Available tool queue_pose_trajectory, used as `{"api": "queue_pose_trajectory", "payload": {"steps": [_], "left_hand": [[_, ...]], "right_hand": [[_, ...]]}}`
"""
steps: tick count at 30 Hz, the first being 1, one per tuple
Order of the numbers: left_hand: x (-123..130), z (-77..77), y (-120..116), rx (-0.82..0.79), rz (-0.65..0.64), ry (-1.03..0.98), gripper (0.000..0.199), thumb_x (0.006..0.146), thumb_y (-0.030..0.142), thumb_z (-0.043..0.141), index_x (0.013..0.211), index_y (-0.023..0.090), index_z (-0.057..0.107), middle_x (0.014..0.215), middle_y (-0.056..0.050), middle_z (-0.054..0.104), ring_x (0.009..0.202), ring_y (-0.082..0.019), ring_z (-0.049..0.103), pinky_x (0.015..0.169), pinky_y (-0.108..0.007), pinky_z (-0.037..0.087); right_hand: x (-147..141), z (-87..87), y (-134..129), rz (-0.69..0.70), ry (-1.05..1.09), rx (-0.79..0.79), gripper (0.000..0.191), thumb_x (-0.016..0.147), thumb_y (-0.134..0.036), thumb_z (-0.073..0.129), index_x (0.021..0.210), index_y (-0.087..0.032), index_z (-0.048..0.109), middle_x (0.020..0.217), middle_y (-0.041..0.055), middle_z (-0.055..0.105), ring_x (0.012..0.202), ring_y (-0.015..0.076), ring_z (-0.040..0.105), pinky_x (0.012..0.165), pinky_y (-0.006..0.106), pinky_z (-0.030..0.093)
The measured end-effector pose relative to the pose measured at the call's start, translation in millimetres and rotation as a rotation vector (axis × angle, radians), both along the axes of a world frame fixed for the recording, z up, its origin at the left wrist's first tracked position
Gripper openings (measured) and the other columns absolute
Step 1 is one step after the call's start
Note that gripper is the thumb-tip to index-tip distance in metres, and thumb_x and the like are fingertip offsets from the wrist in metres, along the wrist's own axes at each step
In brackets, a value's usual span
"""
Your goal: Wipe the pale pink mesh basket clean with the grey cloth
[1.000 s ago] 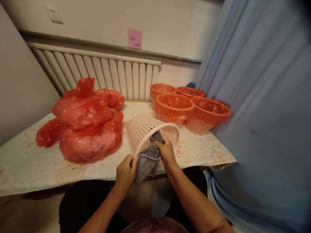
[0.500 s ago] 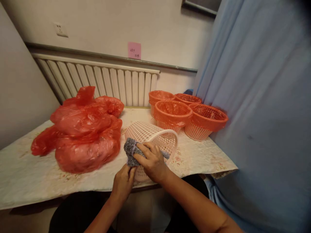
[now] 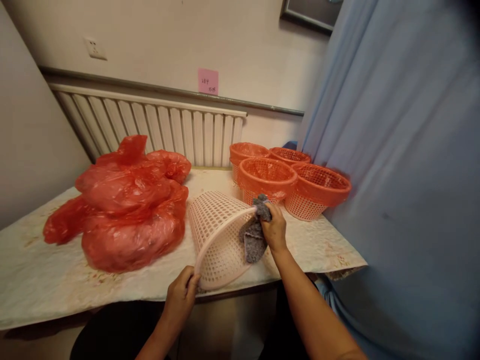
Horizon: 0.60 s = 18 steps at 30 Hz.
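A pale pink mesh plastic wastebasket [image 3: 215, 216] lies on its side on the cloth-covered table, its mouth facing toward me and to the right. My left hand [image 3: 182, 292] is closed on the rim at its lower left, thumb on top. At the upper right of the rim, my right hand [image 3: 274, 227] grips a grey cleaning cloth [image 3: 255, 243]. Part of the cloth is folded over the rim, and the rest hangs across the basket's mouth.
Several wastebaskets lined with red bags [image 3: 268, 172] stand at the table's back right. Bulging red plastic bags [image 3: 131, 215] are heaped on the left. A radiator [image 3: 165, 132] runs along the wall, and a blue curtain [image 3: 393, 175] hangs on the right.
The basket has turned so its mouth faces more toward me. My right hand and the cloth moved from the basket's side to the rim's upper right. My left hand shifted slightly lower left.
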<state>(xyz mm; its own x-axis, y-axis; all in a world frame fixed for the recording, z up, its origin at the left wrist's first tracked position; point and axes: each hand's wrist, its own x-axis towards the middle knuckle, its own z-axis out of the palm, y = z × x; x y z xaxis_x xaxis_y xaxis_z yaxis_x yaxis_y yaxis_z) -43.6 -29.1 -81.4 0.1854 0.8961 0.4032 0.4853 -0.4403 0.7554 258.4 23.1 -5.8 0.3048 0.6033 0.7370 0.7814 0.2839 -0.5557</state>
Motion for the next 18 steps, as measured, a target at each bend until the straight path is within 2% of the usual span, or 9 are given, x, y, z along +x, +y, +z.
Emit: {"api": "queue_pose_trajectory", "payload": {"steps": [2,5,7,9,11,13,15,18], "left_hand": [[-2,-2.3,-1,-0.008,0.007,-0.018,0.027,0.09,0.038,0.043,0.071,0.022,0.054,0.06,0.003,0.053,0.055,-0.015,0.052,0.055,-0.024,0.041],[-6,-7.8,-2,-0.03,0.004,-0.046,0.027,0.089,0.038,0.043,0.071,0.022,0.054,0.06,0.003,0.053,0.056,-0.015,0.053,0.055,-0.023,0.042],[-10,-12.3,-2,-0.051,-0.002,-0.056,0.028,0.089,0.039,0.043,0.07,0.022,0.053,0.061,0.003,0.054,0.057,-0.015,0.053,0.056,-0.023,0.043],[-15,-15.9,-1,-0.068,0.0,-0.039,0.029,0.089,0.041,0.044,0.069,0.021,0.052,0.061,0.003,0.053,0.057,-0.015,0.053,0.056,-0.023,0.043],[-20,-16.4,2,-0.076,0.004,0.001,0.03,0.088,0.042,0.045,0.069,0.021,0.052,0.062,0.003,0.054,0.059,-0.015,0.053,0.056,-0.024,0.042],[-25,-12.4,5,-0.058,0.009,0.039,0.029,0.088,0.043,0.046,0.072,0.021,0.054,0.064,0.002,0.055,0.061,-0.016,0.054,0.059,-0.024,0.043],[-27,-3.2,9,-0.006,0.044,0.067,0.027,0.088,0.043,0.048,0.073,0.021,0.053,0.064,0.003,0.053,0.06,-0.015,0.053,0.058,-0.025,0.042],[-22,19.6,16,0.126,0.125,0.14,0.025,0.088,0.041,0.05,0.072,0.021,0.048,0.064,0.003,0.049,0.059,-0.015,0.05,0.058,-0.025,0.04]], "right_hand": [[12,-26.2,-1,-0.055,0.188,-0.065,0.038,0.079,-0.029,0.053,0.114,-0.018,0.062,0.112,0.0084,0.065,0.103,0.0217,0.056,0.093,0.035,0.042],[19,-63.6,-9,-0.089,0.407,-0.191,0.039,0.074,-0.037,0.057,0.105,-0.015,0.066,0.097,0.0071,0.069,0.087,0.0213,0.06,0.082,0.033,0.045],[18,-78.6,-14,-0.084,0.455,-0.223,0.038,0.072,-0.038,0.056,0.098,-0.013,0.067,0.087,0.0068,0.07,0.078,0.0214,0.061,0.075,0.032,0.047],[15,-80.6,-15,-0.083,0.46,-0.218,0.038,0.072,-0.038,0.057,0.098,-0.013,0.067,0.087,0.0072,0.07,0.077,0.0217,0.061,0.073,0.032,0.047],[12,-69.5,-13,-0.081,0.455,-0.198,0.039,0.072,-0.037,0.058,0.102,-0.015,0.067,0.093,0.0073,0.07,0.083,0.022,0.061,0.078,0.033,0.047],[7,-48.2,-10,-0.066,0.383,-0.154,0.036,0.073,-0.033,0.058,0.105,-0.018,0.066,0.1,0.0067,0.069,0.09,0.0222,0.06,0.084,0.034,0.045],[-2,-21.4,-10,-0.038,0.232,-0.096,0.031,0.076,-0.028,0.056,0.105,-0.02,0.067,0.103,0.0061,0.068,0.094,0.0221,0.059,0.087,0.034,0.044],[-23,18.9,-20,-0.034,-0.038,-0.033,0.031,0.079,-0.016,0.051,0.106,-0.02,0.066,0.098,0.0062,0.065,0.093,0.0218,0.056,0.084,0.034,0.043]]}}
